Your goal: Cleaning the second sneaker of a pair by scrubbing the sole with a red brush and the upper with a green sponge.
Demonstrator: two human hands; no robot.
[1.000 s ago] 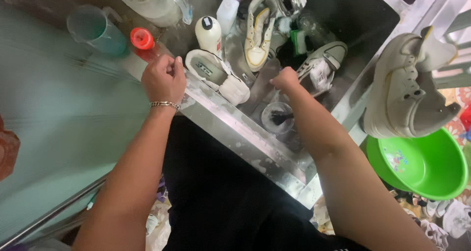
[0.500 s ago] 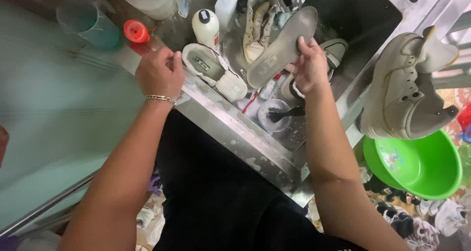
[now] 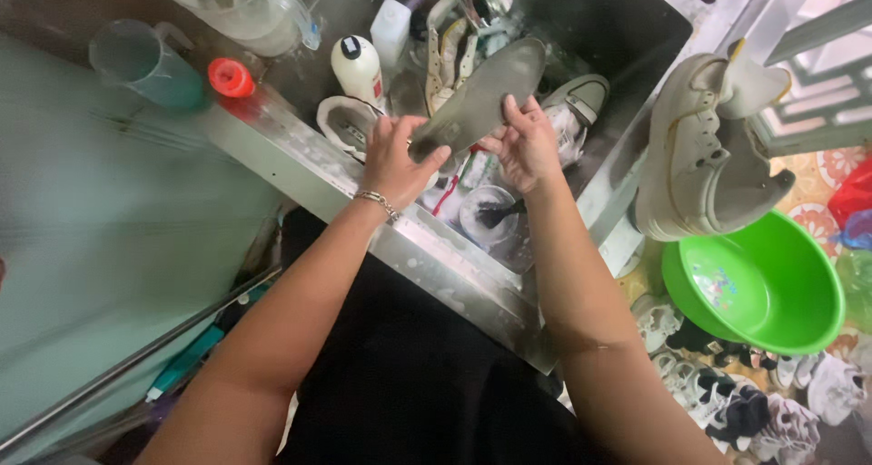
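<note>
I hold a grey shoe insole (image 3: 486, 88) over a steel sink (image 3: 454, 265) with both hands. My left hand (image 3: 395, 161), with a bracelet at the wrist, grips its near end. My right hand (image 3: 527, 147) pinches its edge near the middle. Under the insole lie white shoes: one (image 3: 345, 124) by my left hand, another (image 3: 577, 106) to the right, and one (image 3: 450, 47) farther back. A small bowl with a brush (image 3: 490, 215) sits just below my right hand.
A white bottle (image 3: 356, 65), a red cap (image 3: 230, 76), a teal jug (image 3: 150, 61) and a clear pitcher (image 3: 236, 6) stand around the sink's left rim. White sneakers (image 3: 708, 152) hang at the right above a green basin (image 3: 763, 283). Several shoes lie on the floor.
My right hand lifted the insole out of the sink. My left hand then came off the sink rim and took hold of its near end.
</note>
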